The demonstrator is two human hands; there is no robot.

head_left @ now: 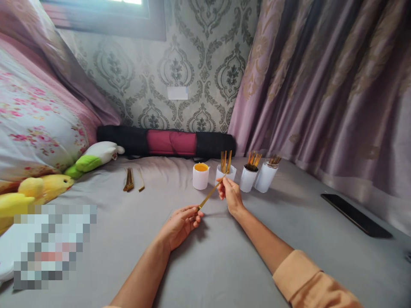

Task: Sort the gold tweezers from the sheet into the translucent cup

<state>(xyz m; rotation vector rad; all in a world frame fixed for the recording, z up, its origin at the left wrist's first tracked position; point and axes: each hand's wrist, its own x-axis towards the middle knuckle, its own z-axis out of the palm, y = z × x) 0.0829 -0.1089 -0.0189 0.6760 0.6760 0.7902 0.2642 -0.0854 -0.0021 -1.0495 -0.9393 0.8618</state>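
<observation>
My left hand [181,224] is closed around the lower end of a thin golden-brown stick [210,196]. Its upper end is pinched in the fingers of my right hand [231,194], so the stick slants up to the right between them. Right behind my right hand stands a white cup [221,171] with several upright golden sticks [226,157], partly hidden by the hand. To its left is a white cup [201,179] showing orange-yellow at the top. Two more white cups stand to the right, one with orange sticks [254,159], the other with brown sticks [274,160].
On the grey sheet [257,265] at left lie a bundle of brown sticks [129,179] and a single bent stick [141,179]. Plush toys [48,186] line the left side. A black phone [356,215] lies right; a black-and-red roll [171,142] lies along the wall.
</observation>
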